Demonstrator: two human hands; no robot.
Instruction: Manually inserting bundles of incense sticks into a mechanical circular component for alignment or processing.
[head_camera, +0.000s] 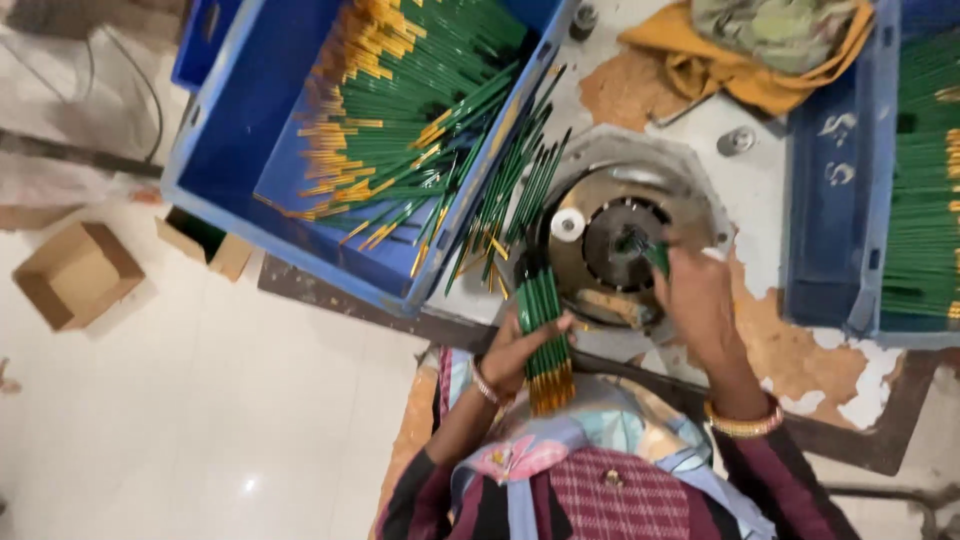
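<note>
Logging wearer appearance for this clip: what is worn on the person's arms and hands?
Both hands are bare, no gloves. The left hand has a thin bangle at the wrist; the right hand has a thicker stack of gold-and-red bangles. Both arms have dark sleeves with maroon stripes, ending below the elbow. No rings can be made out.

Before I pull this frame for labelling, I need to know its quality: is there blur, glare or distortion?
Head view: the right hand at the round metal machine is motion-smeared; the left hand and its bundle of green sticks are slightly sharper; a small glare spot shows on the pale floor; crate edges lean from the wide lens.
</note>
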